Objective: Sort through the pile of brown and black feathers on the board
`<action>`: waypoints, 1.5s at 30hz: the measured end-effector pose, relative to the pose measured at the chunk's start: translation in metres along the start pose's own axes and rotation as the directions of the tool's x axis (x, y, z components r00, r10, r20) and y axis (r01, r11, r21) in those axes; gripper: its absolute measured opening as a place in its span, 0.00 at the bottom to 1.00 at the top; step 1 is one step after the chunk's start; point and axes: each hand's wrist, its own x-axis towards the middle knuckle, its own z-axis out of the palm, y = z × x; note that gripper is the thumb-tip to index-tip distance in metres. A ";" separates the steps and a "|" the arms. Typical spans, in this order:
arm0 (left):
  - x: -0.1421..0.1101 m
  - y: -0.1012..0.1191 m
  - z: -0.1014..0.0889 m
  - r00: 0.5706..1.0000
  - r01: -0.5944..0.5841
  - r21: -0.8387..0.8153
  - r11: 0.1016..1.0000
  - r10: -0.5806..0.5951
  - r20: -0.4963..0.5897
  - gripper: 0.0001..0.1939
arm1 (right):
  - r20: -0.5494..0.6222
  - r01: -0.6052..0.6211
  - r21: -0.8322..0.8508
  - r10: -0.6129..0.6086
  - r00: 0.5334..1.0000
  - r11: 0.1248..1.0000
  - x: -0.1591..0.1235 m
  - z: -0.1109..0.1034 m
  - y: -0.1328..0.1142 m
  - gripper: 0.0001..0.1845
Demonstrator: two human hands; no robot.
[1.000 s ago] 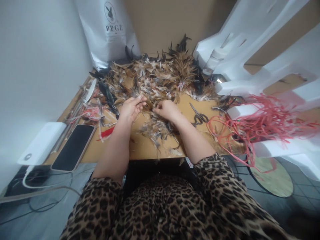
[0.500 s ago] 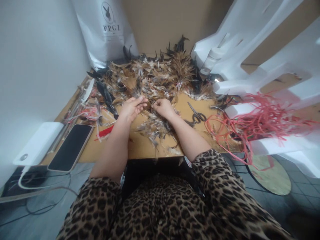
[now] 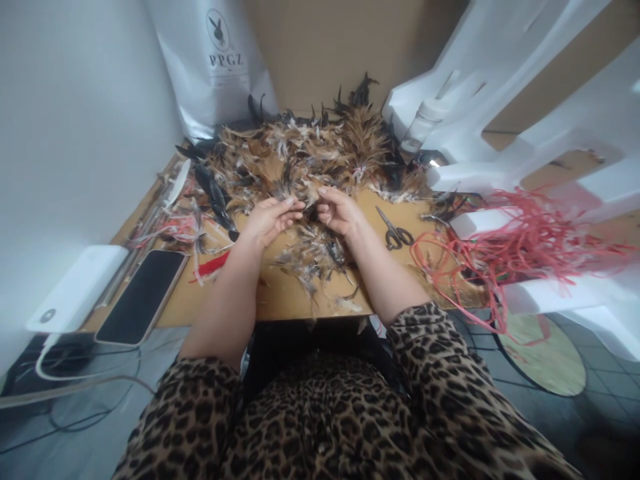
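My left hand (image 3: pixel 273 219) is closed, its thumb and forefinger pinching a small brown feather just in front of the big feather pile (image 3: pixel 300 147). Facing it, my right hand (image 3: pixel 339 211) is closed too, with thumb and forefinger pressed together on a pale brown feather (image 3: pixel 311 195) between the hands. Whether both pinches are on the same feather I cannot tell. Below the hands lies a loose heap of small brown and grey feathers (image 3: pixel 317 260) on the tabletop (image 3: pixel 285 300). Scissors (image 3: pixel 394 230) with dark handles rest to the right of my right hand.
On the left are a phone (image 3: pixel 141 297), a white power bank (image 3: pixel 77 287) with a cable, and a red strip (image 3: pixel 213 265). Tangled red ribbons (image 3: pixel 530 240) spread at right near white foam pieces (image 3: pixel 540 293). Behind stand a white bag (image 3: pixel 215 87) and a clear jar (image 3: pixel 423 123).
My right hand has turned and lifted slightly away from the small heap, its fingers now up beside a pale feather. My left hand has shifted a little to the right.
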 end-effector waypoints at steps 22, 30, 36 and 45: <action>-0.003 -0.006 0.008 0.996 0.073 0.170 0.983 -0.080 0.034 0.10 | -0.123 0.371 -0.539 -0.506 0.854 0.756 -0.007 0.024 0.021 0.13; -0.002 -0.009 0.007 0.997 0.069 0.198 0.978 -0.075 0.022 0.11 | -0.135 0.332 -0.520 -0.460 0.878 0.787 -0.010 0.029 0.022 0.11; 0.000 -0.010 0.004 0.997 0.033 0.208 0.978 -0.045 0.057 0.12 | -0.126 0.286 -0.310 -0.337 0.933 0.907 -0.003 0.023 0.022 0.15; 0.000 -0.007 0.000 0.998 0.015 0.149 0.989 -0.024 0.053 0.09 | -0.071 0.182 -0.175 -0.196 0.978 0.968 0.000 0.017 0.019 0.16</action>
